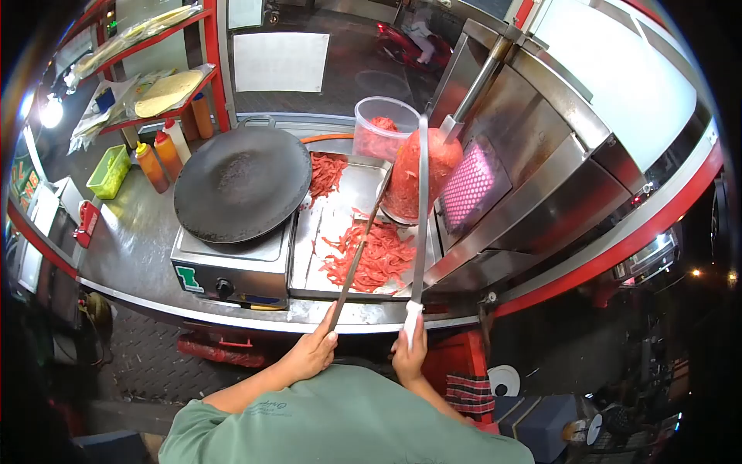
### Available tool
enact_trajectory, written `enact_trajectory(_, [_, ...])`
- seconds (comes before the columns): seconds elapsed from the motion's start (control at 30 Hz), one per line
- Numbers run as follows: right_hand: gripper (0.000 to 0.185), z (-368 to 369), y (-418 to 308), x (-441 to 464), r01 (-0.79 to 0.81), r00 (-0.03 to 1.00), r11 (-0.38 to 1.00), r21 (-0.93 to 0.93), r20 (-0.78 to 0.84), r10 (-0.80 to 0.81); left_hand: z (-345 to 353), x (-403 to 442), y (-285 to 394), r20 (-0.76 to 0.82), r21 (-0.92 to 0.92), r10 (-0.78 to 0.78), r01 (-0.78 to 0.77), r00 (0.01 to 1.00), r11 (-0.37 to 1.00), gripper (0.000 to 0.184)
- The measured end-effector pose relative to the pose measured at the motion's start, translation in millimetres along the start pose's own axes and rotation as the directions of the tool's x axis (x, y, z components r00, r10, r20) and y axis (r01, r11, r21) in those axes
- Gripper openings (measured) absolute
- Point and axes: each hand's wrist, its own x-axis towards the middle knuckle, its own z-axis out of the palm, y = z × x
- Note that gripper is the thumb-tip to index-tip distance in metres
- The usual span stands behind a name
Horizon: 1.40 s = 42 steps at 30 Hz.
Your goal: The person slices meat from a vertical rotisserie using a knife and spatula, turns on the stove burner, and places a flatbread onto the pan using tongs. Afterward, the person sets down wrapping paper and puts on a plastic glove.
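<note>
My left hand [311, 354] is closed around the near end of a long, thin, dark tool [355, 267], perhaps a sharpening steel. It slants up and away over the metal tray [307, 267]. In my right hand [410, 357] is the white handle of a long knife [423, 209], its blade standing nearly upright in view. The blade passes in front of a red meat cone [400, 182] on a vertical spit. Whether it touches the meat, I cannot tell. Sliced red meat [371, 259] lies in the tray beneath both tools.
Left of the tray, a black round griddle [239, 185] sits on a gas burner [232, 267]. The grill's glowing heater [468, 185] faces the meat cone. Behind the tray stands a clear tub [375, 143] of red meat. Sauce bottles [152, 166] and a green basket [110, 172] stand further left.
</note>
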Motion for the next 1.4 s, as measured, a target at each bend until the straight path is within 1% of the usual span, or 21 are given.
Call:
enact_trajectory(0.03, [0.058, -5.8, -1.8, -7.6, -0.065, 0.998, 0.996, 0.064, 0.016, 0.064, 0.7, 0.6, -3.6, -0.004, 0.019, -0.002, 0.002, 1.0, 1.0, 0.066])
enact_trajectory(0.1, [0.058, -3.5, 3.2, 20.9, 0.1, 0.995, 0.989, -0.106, 0.032, -0.098, 0.0, 4.5, -6.3, 0.002, 0.028, -0.007, 0.006, 1.0, 1.0, 0.067])
enact_trajectory(0.17, [0.056, 9.4, -19.0, 65.7, 0.176, 0.984, 0.955, -0.239, 0.021, -0.176, 4.9, 4.4, -3.4, 0.002, 0.023, -0.029, 0.029, 1.0, 0.999, 0.068])
enact_trajectory(0.2, [0.055, 15.8, -29.9, 87.6, 0.209, 0.977, 0.929, -0.304, 0.016, -0.214, 5.7, 9.1, -12.1, 0.003, 0.02, -0.001, 0.001, 1.0, 1.0, 0.068])
enact_trajectory(0.27, [0.053, 18.7, -31.8, 78.7, -0.016, 1.0, 0.989, -0.148, -0.003, 0.016, 6.1, 11.5, -3.6, -0.002, 0.054, 0.002, -0.002, 1.0, 0.999, 0.068])
enact_trajectory(0.3, [0.054, 14.8, -28.2, 63.7, -0.004, 1.0, 0.985, -0.175, -0.008, 0.003, 3.6, 13.6, -1.9, 0.002, 0.066, 0.014, -0.015, 1.0, 0.998, 0.068])
enact_trajectory(0.4, [0.055, -2.2, -17.0, -8.0, -0.182, 0.983, 0.981, -0.065, -0.016, 0.182, 3.3, 16.4, 1.0, 0.007, 0.072, -0.001, 0.001, 1.0, 0.997, 0.068])
enact_trajectory(0.47, [0.055, -5.3, -16.5, -8.3, -0.195, 0.981, 0.978, -0.069, -0.006, 0.195, 7.2, 18.9, -0.6, 0.008, 0.052, 0.009, -0.009, 1.0, 0.999, 0.069])
enact_trajectory(0.53, [0.055, 5.2, -11.2, 28.4, 0.079, 0.997, 0.971, -0.226, -0.002, -0.082, 8.6, 16.5, 1.4, 0.009, 0.044, -0.002, 0.002, 1.0, 0.999, 0.068])
enact_trajectory(0.57, [0.054, 11.3, -27.4, 56.1, 0.113, 0.993, 0.953, -0.281, 0.017, -0.113, 10.3, 16.7, 4.5, 0.007, 0.035, -0.009, 0.009, 1.0, 0.999, 0.068])
enact_trajectory(0.63, [0.053, 20.8, -41.2, 86.5, 0.131, 0.991, 0.95, -0.285, 0.006, -0.135, 11.7, 21.1, 0.0, -0.004, 0.036, -0.013, 0.013, 1.0, 0.999, 0.068])
enact_trajectory(0.73, [0.053, 8.8, -30.3, 49.4, 0.144, 0.989, 0.92, -0.363, 0.022, -0.146, 9.9, 24.4, 3.4, -0.013, 0.056, -0.007, 0.007, 1.0, 0.998, 0.068])
enact_trajectory(0.77, [0.053, 3.2, -26.8, 25.5, 0.159, 0.986, 0.932, -0.325, 0.009, -0.165, 10.3, 26.4, 5.1, -0.018, 0.055, 0.008, -0.007, 1.0, 0.998, 0.069])
enact_trajectory(0.83, [0.053, -9.8, -6.7, -22.4, 0.048, 0.999, 0.96, -0.276, 0.006, -0.048, 12.9, 28.3, 9.9, -0.035, 0.07, 0.003, -0.001, 0.999, 0.998, 0.068])
enact_trajectory(0.97, [0.054, 5.9, -30.0, 51.1, 0.141, 0.99, 0.935, -0.326, 0.036, -0.136, 16.8, 29.3, 5.5, -0.051, 0.059, 0.02, -0.017, 0.999, 0.998, 0.068])
enact_trajectory(1.03, [0.053, 14.9, -46.3, 85.6, 0.059, 0.998, 0.958, -0.282, 0.05, -0.047, 18.9, 33.9, 6.7, -0.058, 0.049, 0.008, -0.005, 0.998, 0.999, 0.069])
enact_trajectory(1.17, [0.054, 0.0, -35.5, 38.8, 0.172, 0.985, 0.918, -0.358, 0.039, -0.169, 16.5, 36.5, 15.8, -0.042, 0.045, 0.015, -0.013, 0.999, 0.999, 0.069])
enact_trajectory(1.23, [0.053, -14.1, -17.4, -8.5, 0.175, 0.984, 0.917, -0.358, 0.042, -0.172, 17.5, 38.8, 13.8, -0.048, 0.043, -0.001, 0.003, 0.999, 0.999, 0.069])
enact_trajectory(1.33, [0.053, -11.9, -29.8, 11.3, 0.133, 0.991, 0.946, -0.297, 0.058, -0.121, 16.0, 38.9, 14.6, -0.054, 0.062, -0.005, 0.008, 0.999, 0.998, 0.068])
enact_trajectory(1.37, [0.054, -5.1, -30.6, 34.0, 0.189, 0.982, 0.917, -0.352, 0.058, -0.18, 16.1, 38.5, 14.8, -0.057, 0.082, 0.002, 0.003, 0.998, 0.997, 0.068])
enact_trajectory(1.4, [0.054, 2.5, -37.0, 59.0, 0.13, 0.991, 0.935, -0.331, 0.062, -0.115, 18.3, 39.7, 14.9, -0.062, 0.095, 0.011, -0.005, 0.998, 0.995, 0.068])
